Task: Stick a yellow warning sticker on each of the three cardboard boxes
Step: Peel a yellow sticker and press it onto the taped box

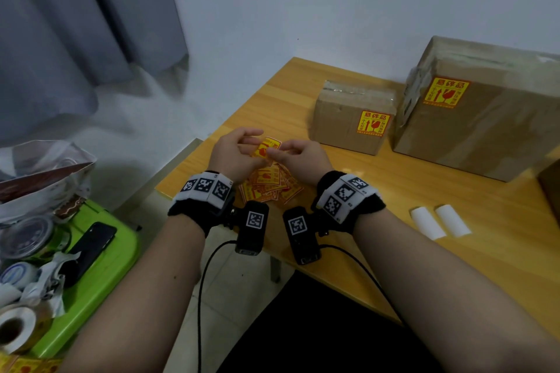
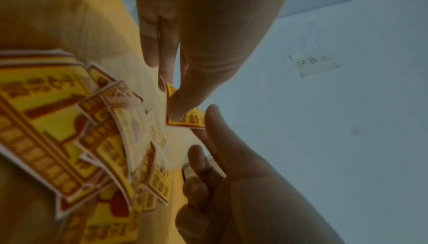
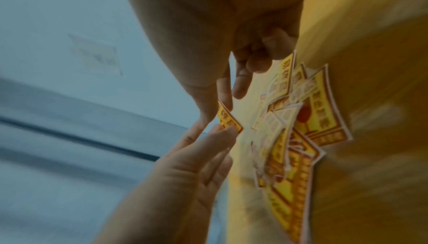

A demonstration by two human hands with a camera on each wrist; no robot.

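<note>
Both hands are raised just above the desk (image 1: 394, 221), near its left edge, working one yellow warning sticker (image 1: 268, 147) between them. The left hand (image 1: 233, 154) pinches it between thumb and fingertips; the right hand (image 1: 298, 157) pinches its near corner, apparently picking at the backing. Directly beneath lies the loose pile of stickers (image 1: 269, 188), fanned out close to the front-left corner of the desk.

What could go wrong, as I judge it: the corner may not separate and the sticker could crease or tear if the right hand pulls hard. Once it is bare, the adhesive could fold onto itself or catch a finger. The pile sits so near the edge that a brushing wrist could sweep sheets off onto the floor or the green stool (image 1: 100, 275) below.

Two cardboard boxes already wear a label: the small box (image 1: 342, 127) at the far middle of the desk and the large box (image 1: 472, 136) just right of it, toward the far-right corner. Only a dark corner shows at the right edge of the head view; it may be the third box, but I cannot tell.

There is open desk between the hands and the boxes, and to the right along the front edge, where two white backing strips (image 1: 439, 221) lie. A reach rightward passes over them.
</note>
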